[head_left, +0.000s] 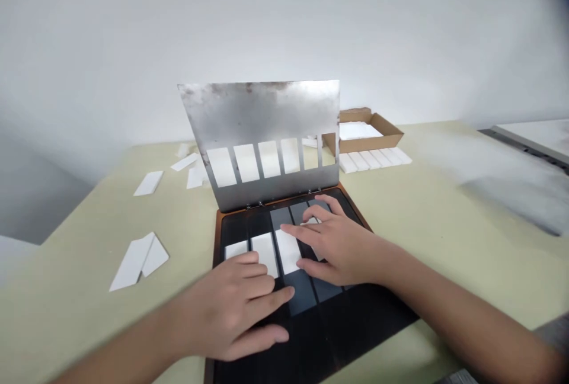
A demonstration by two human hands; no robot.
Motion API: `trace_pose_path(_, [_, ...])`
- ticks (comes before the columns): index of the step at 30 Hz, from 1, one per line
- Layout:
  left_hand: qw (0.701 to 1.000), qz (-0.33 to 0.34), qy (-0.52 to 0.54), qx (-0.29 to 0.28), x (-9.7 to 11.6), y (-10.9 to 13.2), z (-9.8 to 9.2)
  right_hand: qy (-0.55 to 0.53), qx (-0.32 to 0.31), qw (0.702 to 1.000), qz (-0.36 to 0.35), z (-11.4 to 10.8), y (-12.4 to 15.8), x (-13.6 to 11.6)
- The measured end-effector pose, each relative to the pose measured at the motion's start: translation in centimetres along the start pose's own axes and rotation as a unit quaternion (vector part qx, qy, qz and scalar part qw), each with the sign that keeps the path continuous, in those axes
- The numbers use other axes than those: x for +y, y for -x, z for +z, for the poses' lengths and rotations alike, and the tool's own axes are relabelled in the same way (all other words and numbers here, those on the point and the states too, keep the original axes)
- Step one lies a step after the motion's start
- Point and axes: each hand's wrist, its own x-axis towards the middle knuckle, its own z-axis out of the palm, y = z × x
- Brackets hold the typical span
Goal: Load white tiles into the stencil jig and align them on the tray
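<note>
A black board [355,336] with an orange-brown rim lies in front of me. A grey metal plate [262,111] with a row of rectangular openings stands upright, hinged at its far edge. White rectangular cards [264,249] lie in a row on the board. My right hand [342,242] rests over the row with its fingers spread. Its index finger and thumb touch a white card [288,253]. My left hand [240,307] is low over the board's left side, index finger and thumb stretched apart, other fingers bent beside the left cards. Part of the row is hidden under my hands.
Loose white cards [133,262] lie on the pale yellow-green table [80,271] to the left, with more behind them. At the back right stands an open cardboard box [391,129] holding white sheets. Several white strips [377,160] are lined up before it. Clear plastic [511,200] lies farther right.
</note>
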Motion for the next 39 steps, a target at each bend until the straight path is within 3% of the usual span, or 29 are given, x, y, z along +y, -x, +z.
trace_pose_path(18, [1.000,0.007,-0.008,-0.020,-0.2,0.2,0.2,0.007,0.008,1.000,0.006,0.4,-0.5,0.3])
trace_pose_path(30, [1.000,0.007,-0.027,-0.004,0.0,0.1,0.1,-0.001,-0.008,1.000,0.007,0.4,-0.5,0.2])
trace_pose_path(39, [0.994,-0.087,-0.062,0.025,0.0,0.1,0.1,-0.034,-0.008,0.999,0.002,-0.4,0.1,-0.1])
